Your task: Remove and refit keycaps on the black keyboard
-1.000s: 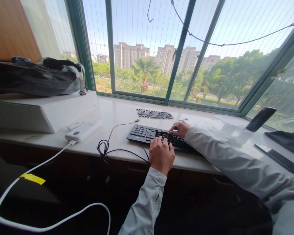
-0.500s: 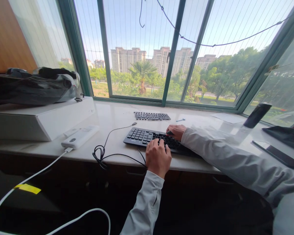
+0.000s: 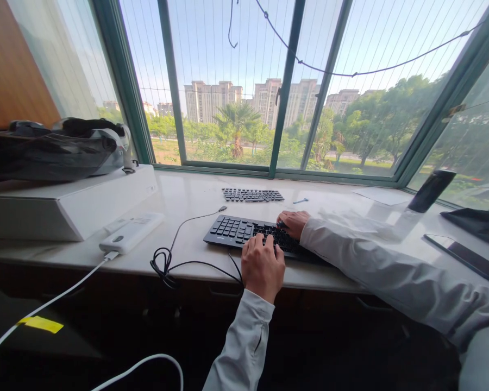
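Note:
A black keyboard (image 3: pixel 228 231) lies on the white sill with its number pad on my left; part of its main field seems to be without keycaps. My left hand (image 3: pixel 263 266) rests on its near edge, fingers bent and apart over the keys. At the far edge my right hand (image 3: pixel 294 224) is closed, with a small dark thing by the fingertips that I cannot make out. Rows of loose black keycaps (image 3: pixel 252 195) are laid out beyond the keyboard. A small blue tool (image 3: pixel 300 201) lies to their right.
A coiled black cable (image 3: pixel 165 266) lies left of the keyboard. Farther left are a white power bank (image 3: pixel 130 233) with a white cord and a white box (image 3: pixel 81 203) bearing a dark bag. A phone (image 3: pixel 464 256) lies at right, before a dark upright object (image 3: pixel 432 191).
The view has shifted slightly. Both hands stay in nearly the same places on the keyboard, and nothing else has visibly moved.

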